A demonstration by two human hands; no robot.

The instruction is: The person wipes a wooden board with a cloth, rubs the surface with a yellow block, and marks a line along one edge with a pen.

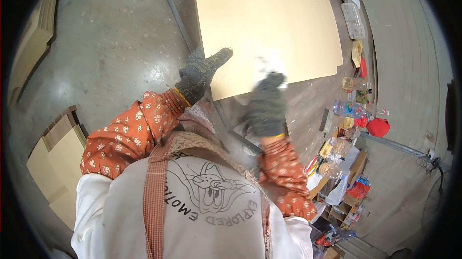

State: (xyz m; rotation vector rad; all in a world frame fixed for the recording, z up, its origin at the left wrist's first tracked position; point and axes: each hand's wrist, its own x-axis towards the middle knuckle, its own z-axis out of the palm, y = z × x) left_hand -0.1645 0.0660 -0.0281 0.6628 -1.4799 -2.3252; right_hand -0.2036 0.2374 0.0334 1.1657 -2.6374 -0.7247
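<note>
A large pale wooden board (pixel 269 18) lies flat on a metal frame in front of me. My left hand (pixel 199 71), in a dark grey knitted glove, grips the board's left edge near its near corner. Its thumb rests on top and the other fingers are hidden at the edge. Over the board's near edge is my right hand (pixel 267 100), gloved the same way and smeared by motion. Its fingers are closed on a blurred white cloth (pixel 272 64) against the board's surface. The cloth's exact shape does not show.
Stacked boards (pixel 38 37) stand at the far left, and more panels (pixel 60 167) lie nearer on that side. Along the right are plastic bottles (pixel 350 109), a red object (pixel 378 127) and a cluttered shelf (pixel 341 206). A dark metal bar (pixel 178 18) runs beside the board's left edge.
</note>
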